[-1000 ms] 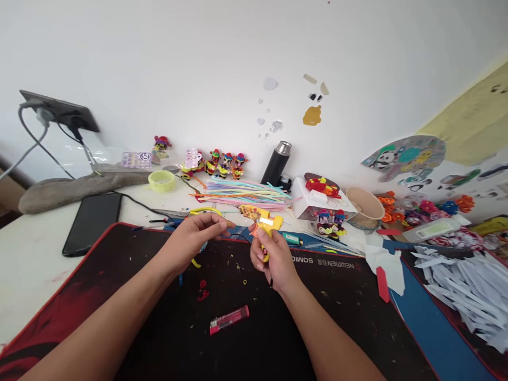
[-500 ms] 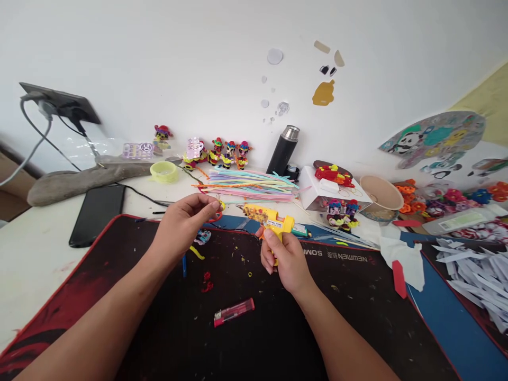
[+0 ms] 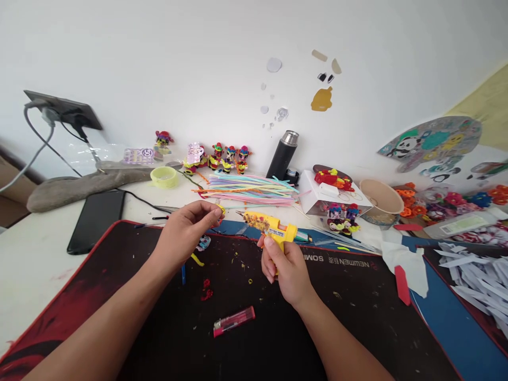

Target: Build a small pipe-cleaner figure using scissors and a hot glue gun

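Clasping the glue gun (image 3: 273, 226) from below, the right hand (image 3: 289, 271) points its nozzle (image 3: 241, 214) leftward toward the small yellow piece (image 3: 222, 210) pinched in the left hand (image 3: 192, 225), a hold that likely keeps both near yet safely apart.

Counts, clock directions from view centre: 2 hands, left hand (image 3: 186, 231) at 8, right hand (image 3: 288, 264) at 5. 1 yellow glue gun (image 3: 272, 228) at 5. 1 small yellow piece (image 3: 221, 210) in left fingers. 1 lighter (image 3: 235, 321) at 6. 1 phone (image 3: 96, 222) at 9. 1 tape roll (image 3: 164, 180), also 9. 1 thermos (image 3: 281, 160) between 1 and 2. 7 figurines (image 3: 229, 160): 5 around 10 (one partly hidden), 2 at 3. 1 white box (image 3: 307, 200) and 1 bowl (image 3: 381, 196) at 3. 2 red strips (image 3: 401, 286): 3 and 4. Pipe cleaners (image 3: 250, 189) just above centre overlap, can't count; same for paper strips (image 3: 476, 278) at 4.
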`<action>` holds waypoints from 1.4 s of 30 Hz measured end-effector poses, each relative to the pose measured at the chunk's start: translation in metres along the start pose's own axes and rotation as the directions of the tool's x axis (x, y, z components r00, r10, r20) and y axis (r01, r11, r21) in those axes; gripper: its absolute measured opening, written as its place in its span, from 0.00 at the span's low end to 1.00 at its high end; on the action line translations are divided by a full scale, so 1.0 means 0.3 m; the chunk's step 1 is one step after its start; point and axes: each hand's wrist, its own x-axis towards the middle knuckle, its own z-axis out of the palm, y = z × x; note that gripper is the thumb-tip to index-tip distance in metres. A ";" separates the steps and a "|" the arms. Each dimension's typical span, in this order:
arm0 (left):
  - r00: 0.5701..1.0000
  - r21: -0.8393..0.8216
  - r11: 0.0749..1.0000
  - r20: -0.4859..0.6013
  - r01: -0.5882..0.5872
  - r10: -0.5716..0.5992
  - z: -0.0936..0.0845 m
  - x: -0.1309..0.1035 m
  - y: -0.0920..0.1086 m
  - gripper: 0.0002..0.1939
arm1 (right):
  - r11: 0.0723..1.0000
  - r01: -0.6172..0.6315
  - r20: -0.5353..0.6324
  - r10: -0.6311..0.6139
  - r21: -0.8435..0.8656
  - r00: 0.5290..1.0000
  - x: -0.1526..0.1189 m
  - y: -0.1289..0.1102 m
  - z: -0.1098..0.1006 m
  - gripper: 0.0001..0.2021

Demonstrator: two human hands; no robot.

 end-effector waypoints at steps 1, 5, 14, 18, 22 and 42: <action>1.000 0.005 1.000 0.001 0.001 -0.001 0.001 0.000 0.000 0.21 | 1.000 0.000 -0.004 0.000 -0.008 1.000 -0.002 0.000 0.001 0.28; 1.000 0.024 1.000 0.004 -0.006 0.006 0.003 0.001 -0.001 0.22 | 0.999 -0.004 -0.011 0.003 -0.035 1.000 -0.009 0.004 0.001 0.28; 0.997 0.100 0.993 0.042 -0.064 0.060 0.015 -0.011 0.010 0.21 | 0.998 0.004 -0.006 -0.004 -0.059 1.000 -0.013 0.019 0.005 0.28; 0.995 0.157 0.983 0.041 -0.094 0.088 0.023 -0.016 0.019 0.20 | 0.997 -0.002 -0.006 0.002 -0.074 1.000 -0.016 0.018 0.005 0.28; 0.994 0.190 0.976 0.036 -0.104 0.098 0.025 -0.021 0.020 0.18 | 0.997 -0.004 0.004 0.005 -0.081 1.000 -0.018 0.013 0.010 0.29; 0.993 0.224 0.967 0.034 -0.117 0.112 0.024 -0.021 0.018 0.16 | 0.995 0.006 0.005 -0.006 -0.095 1.000 -0.017 0.025 0.006 0.27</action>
